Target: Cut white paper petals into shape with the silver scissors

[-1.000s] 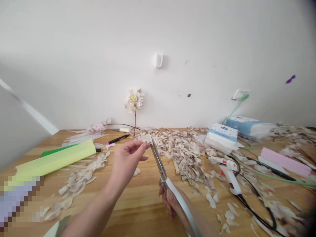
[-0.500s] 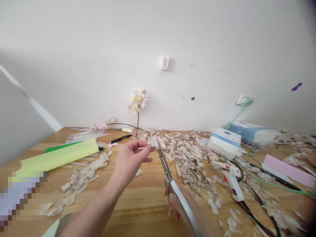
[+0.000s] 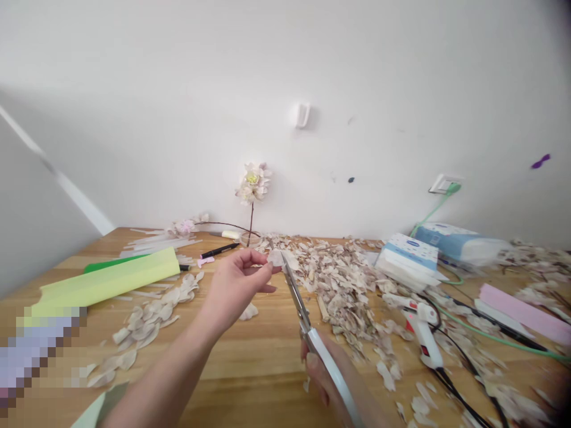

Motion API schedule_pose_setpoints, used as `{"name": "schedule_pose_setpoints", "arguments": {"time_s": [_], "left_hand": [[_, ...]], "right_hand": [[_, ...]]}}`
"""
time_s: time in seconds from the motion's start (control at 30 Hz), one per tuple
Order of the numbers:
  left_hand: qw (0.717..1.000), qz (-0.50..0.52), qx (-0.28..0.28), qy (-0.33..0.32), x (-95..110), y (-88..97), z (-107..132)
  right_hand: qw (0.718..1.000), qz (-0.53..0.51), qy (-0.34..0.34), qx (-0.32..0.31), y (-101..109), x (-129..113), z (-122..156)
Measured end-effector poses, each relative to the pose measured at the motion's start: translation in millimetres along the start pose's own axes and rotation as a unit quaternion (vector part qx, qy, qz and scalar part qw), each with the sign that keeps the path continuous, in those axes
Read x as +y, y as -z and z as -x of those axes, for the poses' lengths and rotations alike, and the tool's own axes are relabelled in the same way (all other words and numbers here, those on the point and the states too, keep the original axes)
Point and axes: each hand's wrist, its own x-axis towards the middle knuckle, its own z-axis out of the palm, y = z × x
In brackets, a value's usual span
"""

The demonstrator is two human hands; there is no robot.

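Observation:
My left hand [image 3: 234, 284] pinches a small pale paper petal [image 3: 277, 258] between thumb and fingertips, held up over the wooden table [image 3: 250, 351]. My right hand [image 3: 328, 374] grips the white handles of a pair of scissors [image 3: 303, 318]. The metal blades point up and away, and their tips meet the edge of the petal. A heap of pale paper scraps [image 3: 339, 279] lies just behind both hands.
Cut petals [image 3: 149, 318] lie at left beside a yellow-green paper roll [image 3: 111, 282]. A paper flower on a stem [image 3: 253, 181] stands by the wall. A glue gun [image 3: 422, 336] with a black cord, tissue packs [image 3: 408, 255] and pink paper [image 3: 520, 303] sit at right.
The view has shifted slightly, so things sit a little further right. The scissor blades have closed in on the petal in my left hand.

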Motion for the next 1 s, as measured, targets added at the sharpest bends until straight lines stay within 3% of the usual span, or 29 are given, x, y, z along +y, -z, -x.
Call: {"name": "schedule_pose_setpoints", "arguments": {"time_s": [0.23,0.6,1.0], "left_hand": [[1.0,0.001,-0.009,0.002,1,2.4,0],[1.0,0.01,-0.028,0.0,1,6.5,-2],[0.999,0.032,0.014,-0.01,1,4.1,-1]], "right_hand": [[1.0,-0.012,0.006,0.023,-2,-18,3],[1.0,-0.017,-0.004,0.012,2,-13,-3],[1.0,0.018,0.018,0.011,0,-6,-4]]}}
